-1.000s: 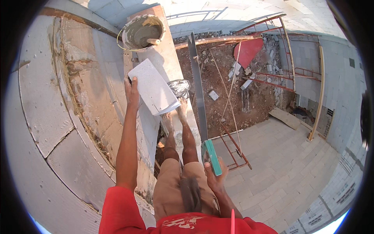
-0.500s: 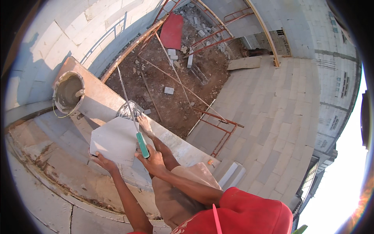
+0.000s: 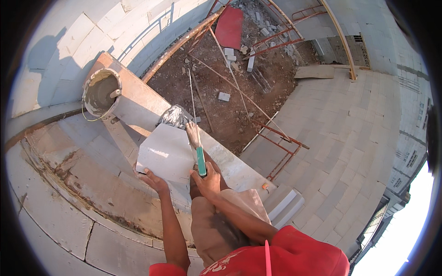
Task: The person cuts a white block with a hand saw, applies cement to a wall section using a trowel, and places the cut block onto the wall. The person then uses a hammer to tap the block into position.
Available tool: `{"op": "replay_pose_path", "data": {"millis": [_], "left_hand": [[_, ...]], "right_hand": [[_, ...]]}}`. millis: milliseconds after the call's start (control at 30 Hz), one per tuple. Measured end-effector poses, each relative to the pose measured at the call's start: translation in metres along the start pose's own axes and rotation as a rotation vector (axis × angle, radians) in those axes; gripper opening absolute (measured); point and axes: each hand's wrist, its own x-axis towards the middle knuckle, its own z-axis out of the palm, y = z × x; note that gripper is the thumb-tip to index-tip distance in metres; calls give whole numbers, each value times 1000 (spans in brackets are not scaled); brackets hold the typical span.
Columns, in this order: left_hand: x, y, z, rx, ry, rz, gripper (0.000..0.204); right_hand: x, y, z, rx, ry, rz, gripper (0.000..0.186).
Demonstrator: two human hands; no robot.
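Observation:
A handsaw with a green handle (image 3: 201, 161) is held in my right hand (image 3: 210, 182), fingers wrapped round the grip. Its long thin blade points away from me, past the right side of a pale, angular-cornered building block (image 3: 166, 149). My left hand (image 3: 155, 181) grips the block's near left corner, thumb on top and fingers partly hidden below. The block lies over the plank in front of my legs. My bare foot (image 3: 194, 134) is beside its right edge. Whether the blade touches the block cannot be made out.
A bucket of grey mortar (image 3: 85, 99) stands on the plank's far left end. Crumpled silvery sheeting (image 3: 173, 117) lies behind the block. Rusty scaffold tubes (image 3: 278, 138) cross over the rubble-strewn ground (image 3: 216, 115) below. An orange-topped small item (image 3: 265, 186) sits at the plank's right end.
The saw has swung from slanting left across the block's edge to pointing more straight ahead beside it. The block has tilted slightly in my left hand. The whole view has shifted.

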Motion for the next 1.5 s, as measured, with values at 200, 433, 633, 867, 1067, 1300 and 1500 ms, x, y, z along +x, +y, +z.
{"op": "replay_pose_path", "data": {"millis": [200, 433, 633, 867, 1067, 1300, 1500], "left_hand": [[-1, 6, -2, 130, -150, 148, 72], [39, 74, -9, 926, -531, 829, 86], [45, 133, 23, 1155, -1530, 990, 99], [52, 123, 50, 1274, -1448, 1270, 106], [40, 144, 77, 1441, -1585, 1155, 105], [-17, 148, 130, 1455, -1713, 1312, 103], [-89, 176, 183, 1481, -1941, 1583, 103]], "right_hand": [[11, 13, -12, 45, -4, 82, 37], [18, 26, -22, 82, -21, 15, 36], [22, 27, -23, 23, -10, 20, 40], [13, 45, -35, 109, -114, 124, 45], [6, 86, -75, 128, -5, 65, 46], [-13, 167, -180, 302, 112, 240, 36], [-64, 251, -248, 382, 370, 542, 33]]}}
